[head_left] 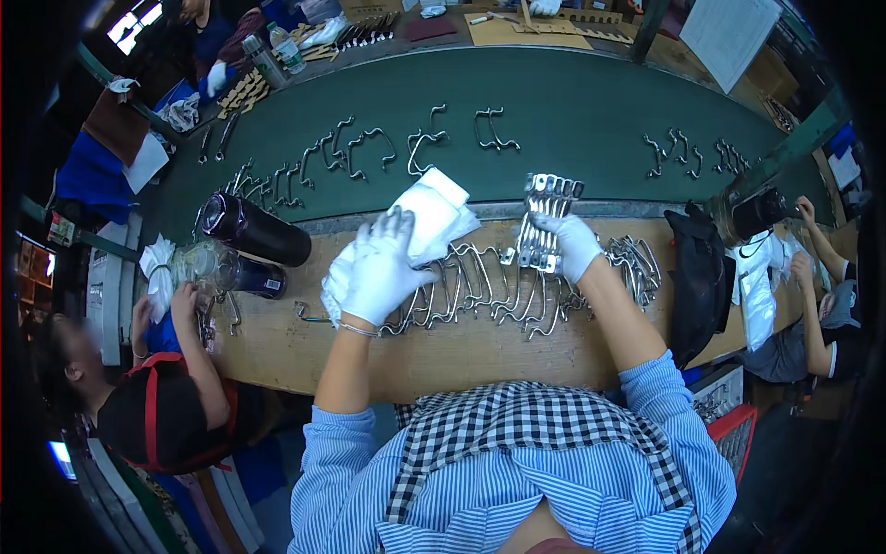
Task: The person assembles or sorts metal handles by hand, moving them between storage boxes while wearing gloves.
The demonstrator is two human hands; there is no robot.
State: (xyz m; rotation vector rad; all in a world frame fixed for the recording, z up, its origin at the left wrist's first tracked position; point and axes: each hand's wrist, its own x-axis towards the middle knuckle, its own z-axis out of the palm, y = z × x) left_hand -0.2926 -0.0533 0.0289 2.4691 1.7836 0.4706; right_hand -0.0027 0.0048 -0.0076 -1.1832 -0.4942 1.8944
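Observation:
My left hand (380, 268), in a white glove, lies on a folded white cloth (436, 210). Its fingers are stretched out, with the thumb apart. My right hand (574, 242), also gloved, is closed round the side of a bundle of shiny metal wrenches (544, 208), lined up side by side with wide flat ends. Under and between both hands, a long row of bent metal wrenches (472, 286) lies on the wooden bench (443, 355). More bent pieces (637, 268) are heaped just right of my right wrist.
Beyond the bench runs a green belt (591, 111) carrying several scattered bent wrenches (351, 148). A dark flask (257, 228) lies tilted at left. A black bag (699, 282) stands at right. People work on both sides (166, 406) and across the belt.

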